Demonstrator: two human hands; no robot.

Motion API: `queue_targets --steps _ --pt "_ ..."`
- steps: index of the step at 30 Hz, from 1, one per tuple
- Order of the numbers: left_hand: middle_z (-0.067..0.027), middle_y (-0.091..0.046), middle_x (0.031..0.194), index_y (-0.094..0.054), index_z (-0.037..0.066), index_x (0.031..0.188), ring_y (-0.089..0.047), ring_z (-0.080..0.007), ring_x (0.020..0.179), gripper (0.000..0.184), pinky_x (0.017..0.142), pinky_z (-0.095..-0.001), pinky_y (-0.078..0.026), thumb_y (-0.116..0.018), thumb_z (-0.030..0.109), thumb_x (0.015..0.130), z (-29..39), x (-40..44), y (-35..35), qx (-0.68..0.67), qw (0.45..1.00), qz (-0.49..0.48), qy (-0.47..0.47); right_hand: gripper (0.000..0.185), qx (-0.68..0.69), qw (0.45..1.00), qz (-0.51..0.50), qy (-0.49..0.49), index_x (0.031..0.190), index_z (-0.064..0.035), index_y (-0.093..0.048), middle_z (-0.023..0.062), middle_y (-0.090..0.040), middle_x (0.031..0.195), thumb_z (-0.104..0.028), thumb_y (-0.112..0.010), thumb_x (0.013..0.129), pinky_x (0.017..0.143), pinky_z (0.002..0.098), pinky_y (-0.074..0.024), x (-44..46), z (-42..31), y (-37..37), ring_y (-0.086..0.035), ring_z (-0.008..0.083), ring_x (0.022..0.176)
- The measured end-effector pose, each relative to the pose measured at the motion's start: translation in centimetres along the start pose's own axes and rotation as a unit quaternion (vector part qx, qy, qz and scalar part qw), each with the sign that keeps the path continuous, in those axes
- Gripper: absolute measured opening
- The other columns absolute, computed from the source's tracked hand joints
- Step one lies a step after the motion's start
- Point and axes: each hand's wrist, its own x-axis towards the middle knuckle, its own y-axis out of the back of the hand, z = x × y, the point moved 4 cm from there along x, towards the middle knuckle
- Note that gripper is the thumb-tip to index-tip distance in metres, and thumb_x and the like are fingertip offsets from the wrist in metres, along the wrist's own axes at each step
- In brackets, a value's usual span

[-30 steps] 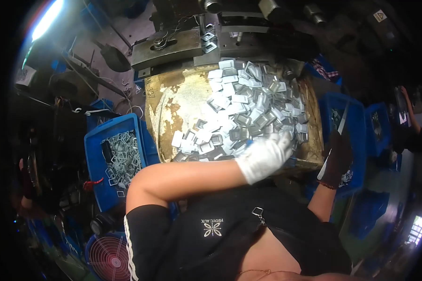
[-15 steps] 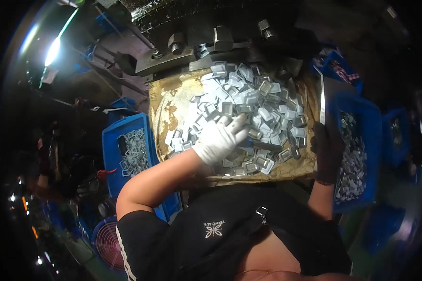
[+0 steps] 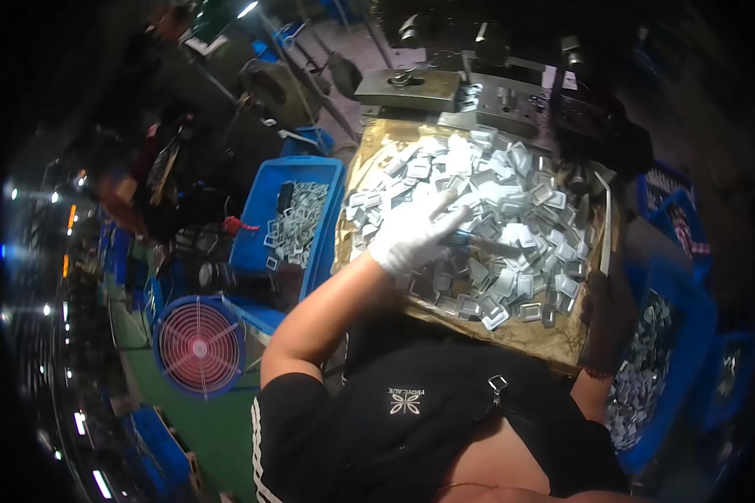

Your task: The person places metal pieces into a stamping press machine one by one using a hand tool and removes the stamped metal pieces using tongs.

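My left hand, in a white glove, reaches over the left middle of a heap of small silver rectangular metal cups. Its fingers point right, and from under them sticks out a dull grey strip-like tool with a blue part close to the fingers. The grip itself is partly hidden. At the right edge of the board, my right hand, in a dark glove, is closed round long metal tweezers, whose bent tip points up and away from me.
The heap lies on a worn, paper-covered board. Behind it stands a machine with a steel clamp block and bolts. Blue bins of metal parts flank the board, left and right. A fan is at lower left.
The view has swung, so the board sits further right and more of the left floor and fan shows. My left hand and the grey tool have moved forward over the heap. The tweezers remain held.
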Motion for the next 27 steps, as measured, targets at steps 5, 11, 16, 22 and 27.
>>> queue_targets --steps 5,11,16,22,27 --pt "-0.0198 -0.061 0.108 -0.063 0.009 0.118 -0.061 -0.0379 0.1 0.035 0.085 -0.0442 -0.051 -0.065 0.025 0.087 -7.9 -8.8 2.4 -0.037 0.86 0.168 0.48 0.042 0.024 1.0 -0.009 -0.013 0.134 -0.0073 -0.059 -0.0048 -0.054 0.069 -0.011 -0.065 0.093 0.049 0.0199 -0.0377 -0.1 -0.4 0.1 -0.045 0.0025 0.055" --pt "-0.0238 -0.064 0.101 -0.068 0.006 0.108 -0.062 -0.0416 0.099 0.036 0.087 -0.0474 -0.049 -0.063 0.034 0.086 -9.7 -8.3 -1.7 -0.001 0.844 0.069 0.532 0.042 0.03 0.999 -0.025 0.002 0.136 -0.0106 -0.057 -0.0041 -0.054 0.071 -0.011 -0.063 0.095 0.048 0.0197 -0.037 0.1 1.5 0.5 -0.044 0.0027 0.054" --pt "-0.0252 -0.063 0.116 -0.063 0.003 0.115 -0.061 -0.0396 0.109 0.043 0.096 -0.0449 -0.048 -0.067 0.024 0.078 -8.9 -4.4 -2.1 -0.07 0.852 0.106 0.508 0.038 -0.014 0.999 -0.047 0.011 0.133 -0.0132 -0.059 -0.0034 -0.055 0.073 -0.012 -0.06 0.096 0.047 0.0202 -0.0372 0.0 0.8 0.3 -0.044 0.0033 0.053" --pt "-0.0193 -0.062 0.123 -0.066 0.007 0.118 -0.057 -0.0381 0.114 0.043 0.099 -0.0424 -0.045 -0.063 0.022 0.078 -8.6 -0.7 -0.8 -0.144 0.911 0.059 0.382 0.037 -0.033 0.998 -0.05 0.03 0.132 -0.0118 -0.06 -0.0035 -0.054 0.068 -0.015 -0.062 0.095 0.046 0.0212 -0.0385 -0.3 0.6 0.1 -0.045 0.0035 0.052" --pt "-0.0177 -0.071 0.083 -0.069 0.002 0.093 -0.069 -0.0335 0.081 0.03 0.073 -0.0428 -0.052 -0.059 0.029 0.083 -12.6 -2.8 1.2 -0.129 0.888 0.067 0.436 0.042 -0.057 0.998 -0.009 0.018 0.136 -0.0125 -0.058 -0.0041 -0.052 0.066 -0.014 -0.062 0.094 0.047 0.0209 -0.0379 0.1 1.4 0.3 -0.045 0.003 0.053"
